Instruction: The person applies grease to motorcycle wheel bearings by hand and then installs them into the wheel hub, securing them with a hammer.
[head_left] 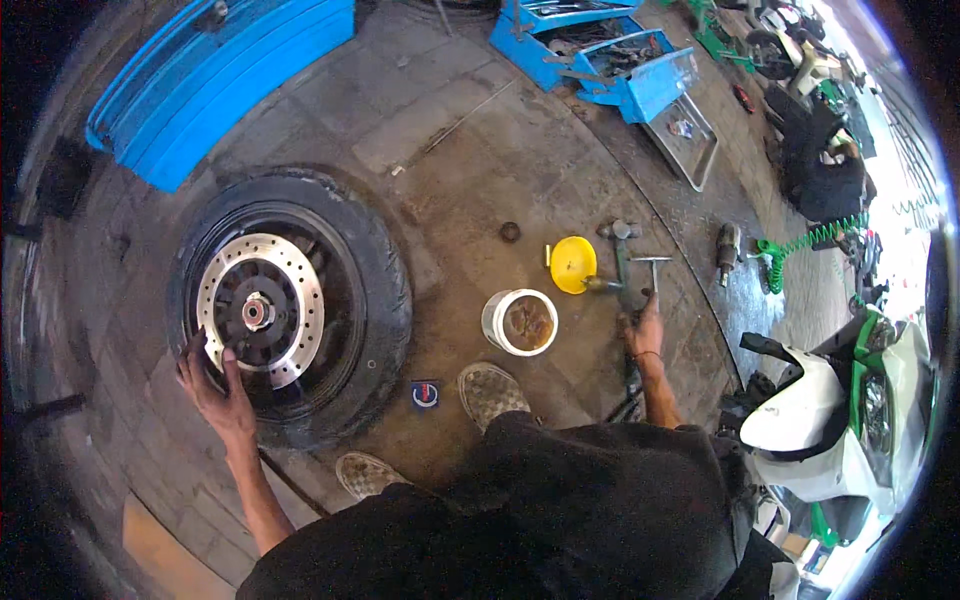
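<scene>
A motorcycle wheel with a black tyre lies flat on the floor at the left, its drilled brake disc facing up. A bearing hub shows at its centre. My left hand is at the disc's near left edge, thumb and fingers apart, holding nothing. On the right, my right hand is closed low among the tools, by the lower ends of a hammer and a T-handle wrench; what its fingers grip is partly hidden. Left of it stands a white tub of brown grease, near a yellow lid.
A blue toolbox with open trays and a metal tray stand far right. A blue rack is far left. An air gun, green coiled hose and white motorcycle line the right. A small blue packet lies near my shoes.
</scene>
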